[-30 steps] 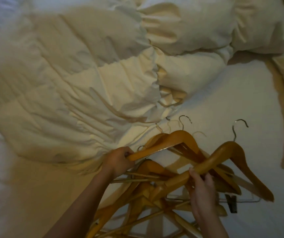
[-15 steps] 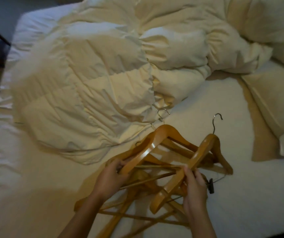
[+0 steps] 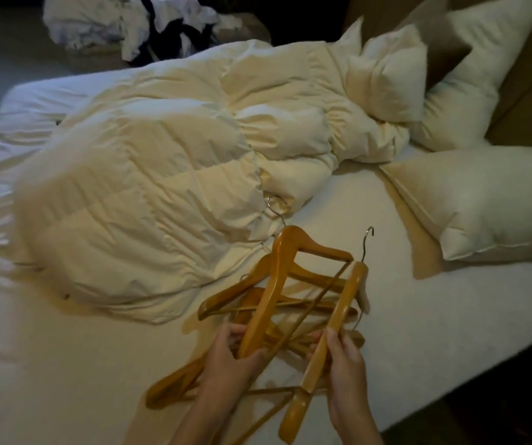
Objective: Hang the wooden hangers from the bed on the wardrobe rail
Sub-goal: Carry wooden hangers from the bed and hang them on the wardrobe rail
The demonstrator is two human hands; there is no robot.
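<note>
Several wooden hangers with metal hooks lie tangled on the white bed sheet (image 3: pixel 434 332). My left hand (image 3: pixel 229 358) grips the lower arm of one wooden hanger (image 3: pixel 277 284), lifted with its hook pointing away toward the duvet. My right hand (image 3: pixel 341 358) holds a second wooden hanger (image 3: pixel 341 309) by its arm, turned edge-on with its hook up. More hangers (image 3: pixel 174 383) rest beneath both on the sheet. No wardrobe rail is in view.
A crumpled cream duvet (image 3: pixel 149 194) covers the bed's left and middle. White pillows (image 3: pixel 489 200) lie at the right, by the headboard. A pile of clothes (image 3: pixel 136 24) sits on the floor beyond the bed. The bed's near edge runs at lower right.
Both hands have lifted and turned their hangers more upright and drawn them closer together. The view has pulled back and up, showing more of the bed.
</note>
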